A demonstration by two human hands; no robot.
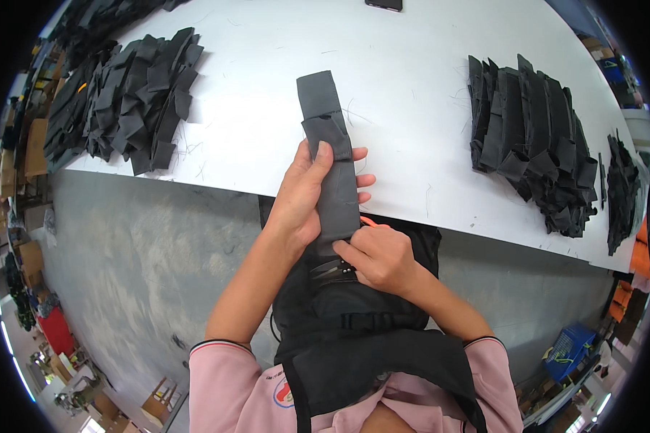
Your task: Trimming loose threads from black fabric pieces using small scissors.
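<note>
My left hand (303, 191) grips a long dark grey fabric strip (331, 144), thumb on top, holding it over the front edge of the white table (267, 72). The strip's far end rests on the table, and a smaller flap is sewn near that end. My right hand (379, 256) is closed on small thread snips (336, 270) with an orange part showing, their blades at the strip's near end. Both hands are above my lap, where a black apron hangs.
A pile of black fabric pieces (141, 97) lies at the table's left, and another pile (538, 141) lies at its right. A dark phone (383, 4) sits at the far edge. Grey floor (137, 260), boxes and a blue crate (567, 350) are below.
</note>
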